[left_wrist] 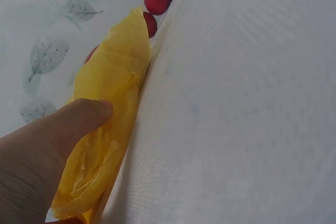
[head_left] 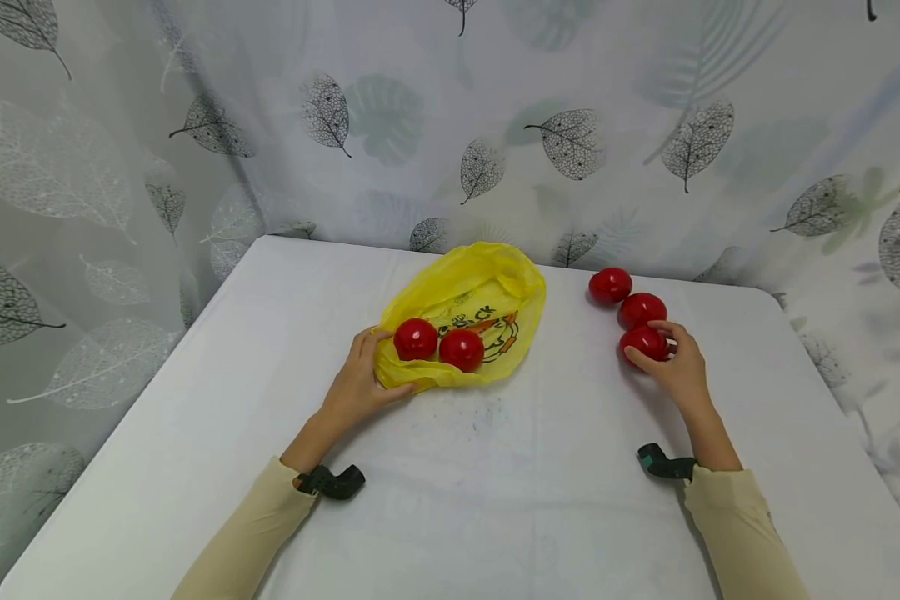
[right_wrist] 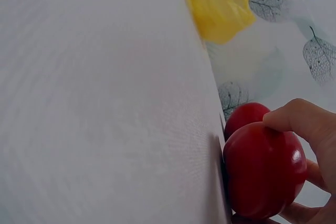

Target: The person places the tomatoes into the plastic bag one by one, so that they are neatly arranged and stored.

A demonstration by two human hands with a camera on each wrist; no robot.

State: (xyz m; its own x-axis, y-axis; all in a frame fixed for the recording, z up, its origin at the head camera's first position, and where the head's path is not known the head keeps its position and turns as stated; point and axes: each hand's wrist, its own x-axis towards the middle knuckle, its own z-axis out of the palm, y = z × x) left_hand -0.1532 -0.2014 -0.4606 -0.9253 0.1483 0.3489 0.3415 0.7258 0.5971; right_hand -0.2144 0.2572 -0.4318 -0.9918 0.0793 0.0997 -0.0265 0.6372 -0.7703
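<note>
A: How's the R hand (head_left: 681, 367)?
B: Thumb & fingers curled round the nearest loose fruit (head_left: 642, 343), a red one. Can't tell if it's off the table (head_left: 495, 500).

A: Risk there?
B: Skin's glossy, so prob. slick; a loose grip could let it slip. It's touching or v. close to the middle fruit (head_left: 642, 310), so a sideways nudge might roll that into the far fruit (head_left: 610, 286), w/ the table's back edge just beyond.

A: L hand (head_left: 356, 382)?
B: Thumb on the outside of the yellow bag (head_left: 495, 257), fingers round its L side, so it's holding the near-L rim. Fingertips partly hidden; can't tell how firm.

A: Bag contents?
B: L bagged fruit (head_left: 416, 339) & R bagged fruit (head_left: 462, 350), side by side by the near rim. Bag looks thin & floppy; if that rim sags or gets tugged, they might roll out.

A: Room?
B: White tabletop btwn bag & loose trio, lots more on the near side. Tight at the back: leaf-print curtain (head_left: 420, 192) hangs right behind the edge. R edge is closer to the trio than the L one.
</note>
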